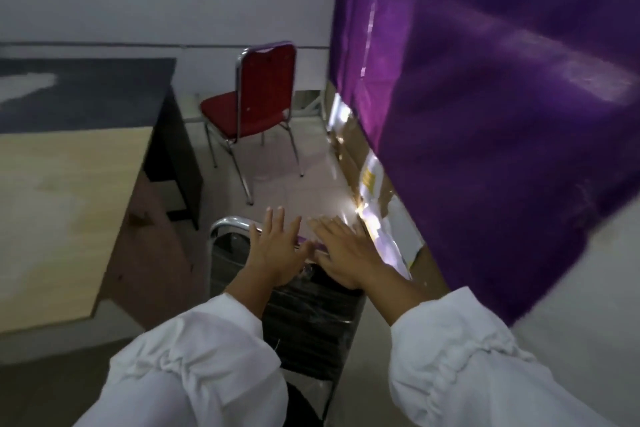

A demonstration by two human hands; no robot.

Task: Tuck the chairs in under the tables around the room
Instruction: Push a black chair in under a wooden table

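A light wooden table [52, 201] stands just left of the black chair [304, 315], with a dark table [86, 90] beyond that. The black chair is out in the open beside the table's end, not under it. The left hand [277, 253] and right hand [343, 253] are side by side above its back, fingers straight and spread, gripping nothing; whether they touch it I cannot tell. Beyond the black chair a red chair [249, 107] stands clear of the dark table, and to the right hangs a purple cloth [502, 114].
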